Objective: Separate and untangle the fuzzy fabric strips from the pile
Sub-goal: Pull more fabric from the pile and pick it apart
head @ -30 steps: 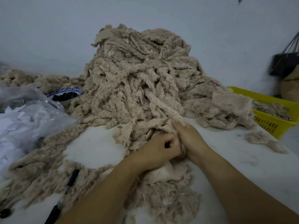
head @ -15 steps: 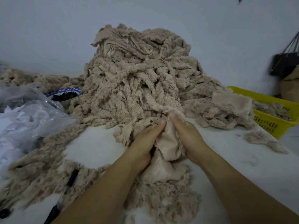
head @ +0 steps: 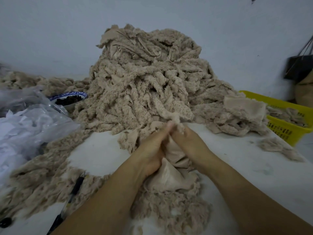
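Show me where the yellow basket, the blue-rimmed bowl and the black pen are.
yellow basket (head: 286, 131): head view, on its front mesh wall.
blue-rimmed bowl (head: 67, 95): head view, on its patterned rim.
black pen (head: 77, 185): head view, on its dark barrel.

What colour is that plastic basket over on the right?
Bright yellow; the basket shows best in the head view, at the table's right edge, with beige scraps inside.

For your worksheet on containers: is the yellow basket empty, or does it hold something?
Not empty. The yellow basket holds beige fuzzy scraps, visible above its rim; how full cannot be told.
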The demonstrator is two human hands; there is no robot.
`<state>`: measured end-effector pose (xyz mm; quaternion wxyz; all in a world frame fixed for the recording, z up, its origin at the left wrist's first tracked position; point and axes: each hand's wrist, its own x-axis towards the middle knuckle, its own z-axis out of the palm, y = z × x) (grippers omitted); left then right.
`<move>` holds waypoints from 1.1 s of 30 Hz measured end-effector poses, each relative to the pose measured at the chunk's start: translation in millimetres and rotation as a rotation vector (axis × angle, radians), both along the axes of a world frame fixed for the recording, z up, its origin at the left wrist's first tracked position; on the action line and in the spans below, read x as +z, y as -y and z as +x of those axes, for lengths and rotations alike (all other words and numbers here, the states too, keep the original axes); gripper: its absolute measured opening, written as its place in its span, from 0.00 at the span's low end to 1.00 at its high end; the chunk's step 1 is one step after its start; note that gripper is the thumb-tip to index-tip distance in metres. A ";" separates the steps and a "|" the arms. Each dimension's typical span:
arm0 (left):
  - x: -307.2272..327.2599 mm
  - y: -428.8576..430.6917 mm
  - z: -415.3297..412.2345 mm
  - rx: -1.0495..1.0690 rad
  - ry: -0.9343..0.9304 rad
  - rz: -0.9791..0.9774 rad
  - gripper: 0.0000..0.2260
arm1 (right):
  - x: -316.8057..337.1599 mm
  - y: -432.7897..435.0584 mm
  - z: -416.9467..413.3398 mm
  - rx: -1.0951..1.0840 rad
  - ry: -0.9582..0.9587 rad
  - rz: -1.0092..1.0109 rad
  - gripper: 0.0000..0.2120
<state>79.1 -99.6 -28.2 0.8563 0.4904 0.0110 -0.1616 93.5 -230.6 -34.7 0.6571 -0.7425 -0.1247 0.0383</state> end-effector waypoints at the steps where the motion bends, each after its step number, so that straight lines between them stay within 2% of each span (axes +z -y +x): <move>1: -0.4 2.1 -0.4 0.052 0.012 0.088 0.21 | -0.1 -1.5 -1.4 0.012 0.065 -0.098 0.07; 3: -3.2 5.1 0.5 0.163 -0.006 0.166 0.17 | 0.8 -5.6 -4.5 0.021 0.116 -0.205 0.04; 6: -1.0 0.5 3.2 0.325 -0.038 0.111 0.09 | 3.3 -9.8 -7.2 0.045 0.115 -0.248 0.09; 7: 1.1 -2.1 4.0 0.362 -0.043 0.065 0.10 | 3.9 -10.1 -7.7 0.062 0.110 -0.222 0.09; 12: 0.9 -24.0 15.8 0.496 -0.076 -0.239 0.17 | 8.4 -5.0 -5.3 0.027 -0.005 0.071 0.05; 15: 1.4 -50.9 26.2 0.607 -0.130 -0.477 0.17 | 15.5 7.8 1.0 -0.084 -0.087 0.310 0.08; 17: 2.6 -52.5 24.6 0.596 -0.099 -0.514 0.17 | 20.5 17.4 5.4 -0.185 -0.158 0.463 0.10; 19: 3.2 -38.0 21.6 0.487 -0.054 -0.411 0.21 | 17.7 19.7 7.7 -0.201 -0.222 0.491 0.13; 22: 2.7 -16.0 14.6 0.285 -0.003 -0.052 0.35 | 5.9 14.3 9.3 -0.191 -0.273 0.412 0.15; 23: 2.1 -11.5 12.0 0.207 0.041 0.070 0.37 | 3.6 13.2 10.4 -0.199 -0.266 0.413 0.16; 28: -3.3 -2.2 -5.4 -0.114 0.391 0.807 0.18 | 10.3 18.8 17.4 -0.284 -0.278 0.633 0.15; 30: -9.5 -4.7 -5.7 -0.227 0.474 0.931 0.13 | 10.7 23.4 19.5 -0.346 -0.275 0.672 0.14; 32: -9.9 -6.3 -6.3 -0.224 0.525 0.941 0.03 | 9.4 27.9 22.7 -0.389 -0.261 0.707 0.14; 33: -9.9 -6.1 -5.9 -0.170 0.551 0.921 0.07 | 9.8 30.0 23.0 -0.383 -0.257 0.751 0.14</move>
